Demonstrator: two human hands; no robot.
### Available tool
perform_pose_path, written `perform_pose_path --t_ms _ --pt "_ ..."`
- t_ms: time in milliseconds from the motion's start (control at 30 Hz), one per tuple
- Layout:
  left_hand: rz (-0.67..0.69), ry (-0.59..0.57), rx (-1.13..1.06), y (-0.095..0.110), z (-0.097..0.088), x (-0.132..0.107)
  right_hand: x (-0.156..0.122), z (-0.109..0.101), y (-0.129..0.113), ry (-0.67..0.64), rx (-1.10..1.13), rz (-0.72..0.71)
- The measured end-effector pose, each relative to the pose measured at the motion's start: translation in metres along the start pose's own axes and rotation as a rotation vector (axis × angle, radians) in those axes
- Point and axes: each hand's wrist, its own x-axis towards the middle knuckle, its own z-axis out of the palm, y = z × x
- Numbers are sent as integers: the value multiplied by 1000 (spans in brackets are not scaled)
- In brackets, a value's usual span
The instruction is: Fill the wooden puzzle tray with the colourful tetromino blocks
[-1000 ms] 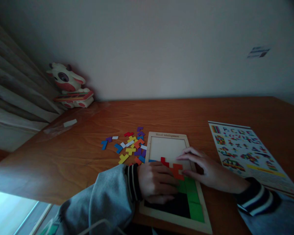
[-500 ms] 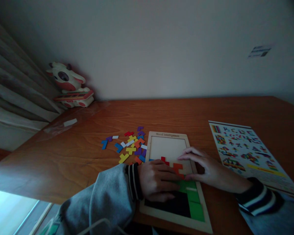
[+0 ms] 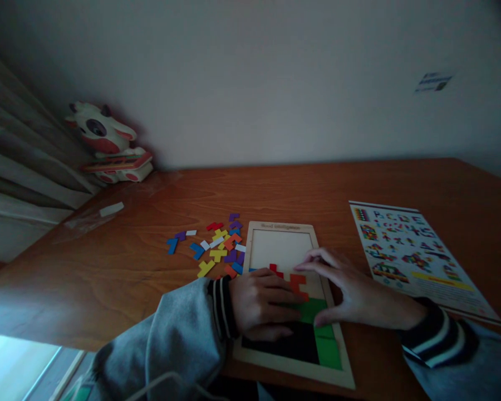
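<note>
A wooden puzzle tray (image 3: pixel 348 370) lies at the table's front edge. My left hand (image 3: pixel 261 305) rests flat across its left side, fingers stretched out over the pieces and hiding some of them. Green pieces (image 3: pixel 329 352) fill the tray's lower right, beside a black area (image 3: pixel 303 344). Above the green are an orange piece (image 3: pixel 297 280) and a red piece (image 3: pixel 273 268), both partly covered by my left fingers. My right hand (image 3: pixel 344 287) spans the right rim, its thumb on or just over the green pieces and its fingers apart from the thumb, with nothing visible between them.
Left of the tray, several loose coloured pieces (image 3: pixel 217 255) are scattered on the wooden table (image 3: pixel 142 267). A printed pattern sheet (image 3: pixel 417 250) lies at the right. Far left stand a toy cow (image 3: pixel 108 139) and a curtain (image 3: pixel 20 145). A cable (image 3: pixel 167 379) crosses my left sleeve.
My right thumb has slid down toward me, widening its distance from the fingers. The pale gap among the green pieces no longer shows. My left hand stays in place; the view shifts slightly.
</note>
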Motion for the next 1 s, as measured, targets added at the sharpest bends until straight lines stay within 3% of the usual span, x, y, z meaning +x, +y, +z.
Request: perform_pose_path --t_ms 333,1000 --pt "-3 -62 15 -1 1 -2 5 -2 1 65 77 12" --pt "25 -22 4 0 -1 1 3 0 2 62 40 -20"
